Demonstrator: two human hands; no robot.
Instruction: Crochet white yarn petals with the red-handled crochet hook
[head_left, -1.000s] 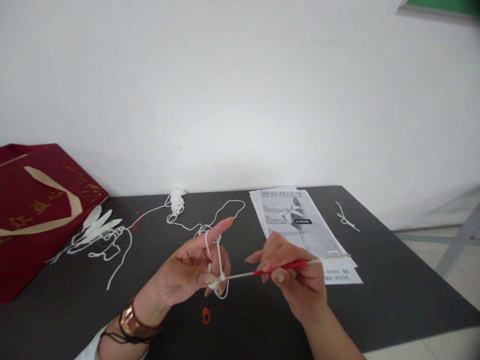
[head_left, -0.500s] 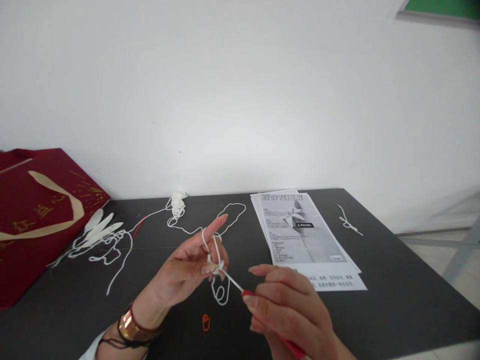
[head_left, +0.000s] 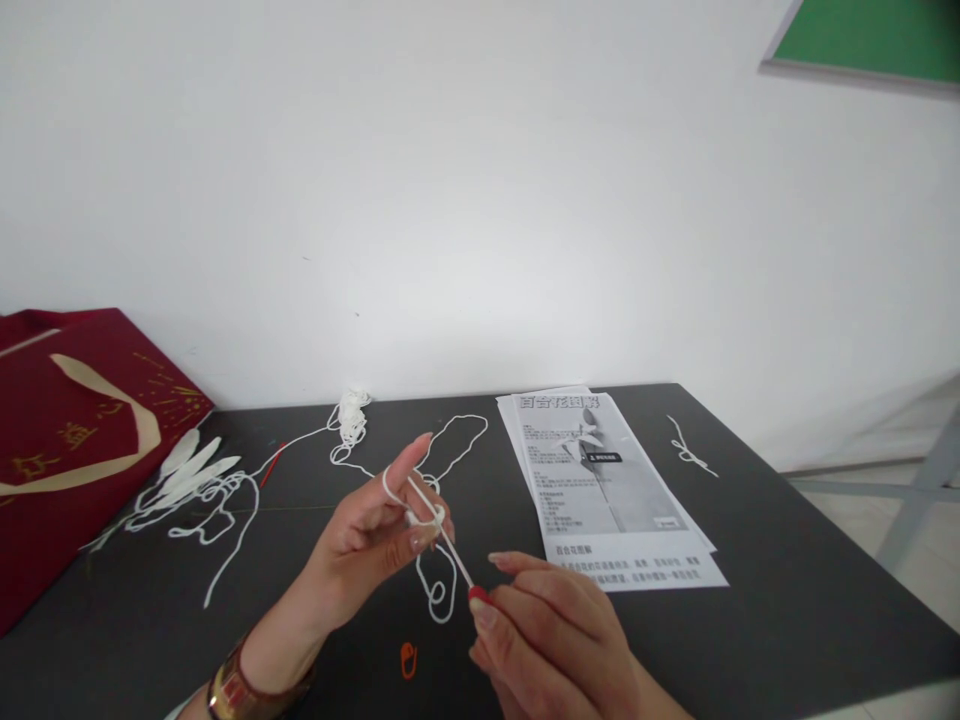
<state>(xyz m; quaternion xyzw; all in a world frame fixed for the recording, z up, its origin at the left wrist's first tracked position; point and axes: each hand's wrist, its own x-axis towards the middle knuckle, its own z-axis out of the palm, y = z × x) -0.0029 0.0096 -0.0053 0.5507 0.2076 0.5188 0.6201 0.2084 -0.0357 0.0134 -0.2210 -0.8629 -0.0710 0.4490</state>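
Observation:
My left hand [head_left: 375, 550] is raised over the black table [head_left: 787, 600], index finger stretched out with white yarn [head_left: 439, 590] looped round it, thumb and other fingers pinching a small white stitch. My right hand [head_left: 555, 640] is closed on a crochet hook [head_left: 454, 555] with a red handle; its metal tip reaches up-left into the stitch at my left fingertips. A loop of yarn hangs below the stitch. The strand runs back over the table to a small yarn bundle [head_left: 351, 410] by the wall.
A printed instruction sheet [head_left: 607, 490] lies to the right of my hands, and a short yarn scrap [head_left: 690, 450] farther right. An orange stitch marker [head_left: 408, 660] lies under my hands. White crocheted petals and loose yarn [head_left: 191, 470] sit left, beside a dark red bag [head_left: 67, 440].
My right hand dropped towards me and turned the hook from lying level to pointing up-left into the stitch. My left hand sank a little and kept its pinch on the yarn.

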